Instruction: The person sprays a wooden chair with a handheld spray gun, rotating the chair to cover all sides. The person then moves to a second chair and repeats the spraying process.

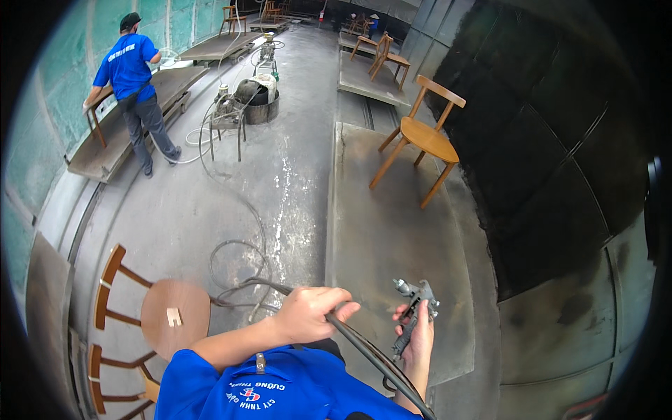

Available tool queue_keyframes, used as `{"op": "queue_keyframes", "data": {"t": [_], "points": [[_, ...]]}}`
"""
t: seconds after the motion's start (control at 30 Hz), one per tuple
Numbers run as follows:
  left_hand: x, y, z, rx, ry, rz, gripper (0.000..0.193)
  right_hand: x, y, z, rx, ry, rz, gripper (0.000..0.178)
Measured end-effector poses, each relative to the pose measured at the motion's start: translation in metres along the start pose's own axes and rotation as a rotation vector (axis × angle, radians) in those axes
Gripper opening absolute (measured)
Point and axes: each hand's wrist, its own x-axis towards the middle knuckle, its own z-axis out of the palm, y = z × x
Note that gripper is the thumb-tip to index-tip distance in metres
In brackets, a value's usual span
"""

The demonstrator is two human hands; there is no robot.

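My left hand (313,315) is closed around dark hoses (367,348) that run across in front of my body. In my right hand (418,336) is a grey metal spray gun (414,316), its handle gripped in my palm and its head tilted up and away from me. Beyond the spray gun, a wooden chair (428,140) with a curved backrest stands upright on a flat grey platform (399,259). Down to the left, close to my left arm, is another wooden chair (175,315) with a small pale piece (173,317) lying on its seat.
A co-worker in a blue shirt (129,66) stands at a platform (105,150) on the far left. Pumping equipment (227,112) and a round tub (263,110) stand mid-floor. Looped hose (241,245) lies on the floor. More chairs (381,56) stand farther back; a blackened wall (539,140) rises right.
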Motion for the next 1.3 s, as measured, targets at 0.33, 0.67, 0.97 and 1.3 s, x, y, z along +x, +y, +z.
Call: {"op": "queue_keyframes", "data": {"t": [0.33,0.67,0.97,1.3], "points": [[0.154,-0.166,0.014,0.206,-0.598,-0.262,0.024,0.184,0.007,0.036,0.104,0.227,0.054,0.041],[0.233,-0.289,-0.011,0.338,-0.57,-0.526,0.023,0.346,-0.046,0.118,-0.069,0.109,0.02,0.042],[0.313,-0.446,-0.017,0.247,-0.788,-0.58,0.021,0.439,-0.046,0.224,-0.177,0.142,0.122,0.038],[0.455,-0.587,-0.032,0.059,-1.226,-0.318,0.021,0.478,-0.074,0.302,-0.052,0.687,-0.124,0.043]]}}
